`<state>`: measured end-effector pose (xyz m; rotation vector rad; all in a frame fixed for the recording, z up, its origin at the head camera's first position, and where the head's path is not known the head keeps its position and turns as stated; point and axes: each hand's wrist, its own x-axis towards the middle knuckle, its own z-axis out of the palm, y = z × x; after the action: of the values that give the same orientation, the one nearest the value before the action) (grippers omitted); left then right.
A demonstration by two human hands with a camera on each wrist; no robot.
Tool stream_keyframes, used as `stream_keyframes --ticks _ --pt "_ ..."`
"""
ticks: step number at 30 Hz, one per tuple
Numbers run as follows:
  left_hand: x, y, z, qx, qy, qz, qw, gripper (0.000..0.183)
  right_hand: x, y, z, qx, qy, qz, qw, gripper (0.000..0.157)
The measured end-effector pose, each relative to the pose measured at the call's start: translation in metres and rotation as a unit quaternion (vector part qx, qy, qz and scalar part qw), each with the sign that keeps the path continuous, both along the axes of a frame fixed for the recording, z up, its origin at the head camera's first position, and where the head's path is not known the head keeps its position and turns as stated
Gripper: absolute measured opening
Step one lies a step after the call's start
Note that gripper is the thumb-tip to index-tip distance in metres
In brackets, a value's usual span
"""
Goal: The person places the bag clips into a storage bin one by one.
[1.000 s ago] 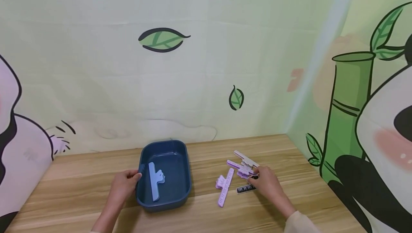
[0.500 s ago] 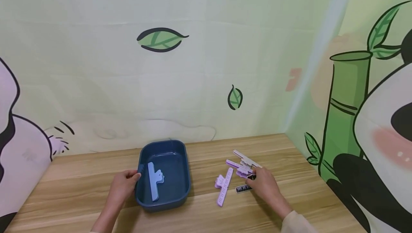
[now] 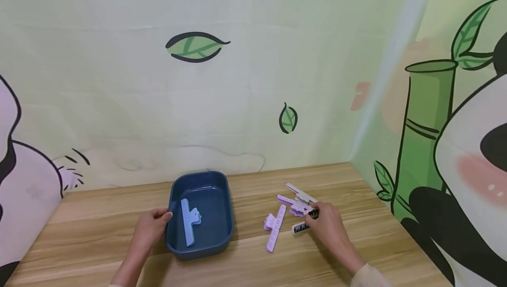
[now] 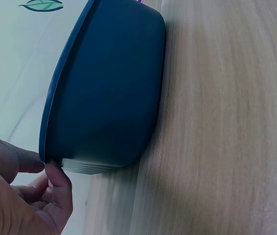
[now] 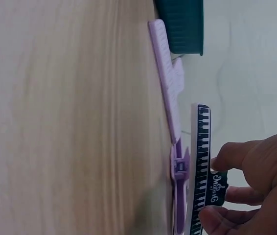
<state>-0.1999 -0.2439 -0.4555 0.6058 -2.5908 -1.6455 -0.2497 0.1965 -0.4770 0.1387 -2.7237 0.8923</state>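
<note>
At the left of the head view, my left hand [image 3: 149, 229] pinches the rim of a dark blue plastic basin [image 3: 215, 232]. The left wrist view shows thumb and fingers meeting at the basin's [image 4: 109, 83] edge. Inside the basin lies a light blue clip [image 3: 187, 223]. My right hand [image 3: 329, 227] pinches the handle of a black-and-white piano-key clip [image 5: 202, 161], which appears raised off the table in the right wrist view. Close by lie a lilac ruler-marked clip [image 3: 276, 229], a purple clip [image 3: 288, 200] and a whitish clip [image 3: 295, 189], partly hidden behind the hand.
The wooden table [image 3: 253, 274] meets a pale green printed cloth wall [image 3: 237, 102] behind the basin. Another printed wall with bamboo [image 3: 429, 102] and a panda stands at the right.
The piano-key clip now sits between my right fingers, tilted and a little raised; before, it lay flatter on the table. My left hand stays on the basin's rim.
</note>
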Motion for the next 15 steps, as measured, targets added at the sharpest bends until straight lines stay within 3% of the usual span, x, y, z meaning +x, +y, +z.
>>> stream_keyframes --ticks 8,15 --pt "-0.001 -0.002 -0.003 -0.001 -0.005 0.000 1.0000 0.040 0.009 0.004 0.014 -0.075 0.012 -0.011 0.997 0.034" --pt "-0.002 -0.002 -0.002 -0.002 -0.004 -0.001 1.0000 0.039 0.013 0.007 0.022 -0.128 0.077 -0.008 0.989 0.033"
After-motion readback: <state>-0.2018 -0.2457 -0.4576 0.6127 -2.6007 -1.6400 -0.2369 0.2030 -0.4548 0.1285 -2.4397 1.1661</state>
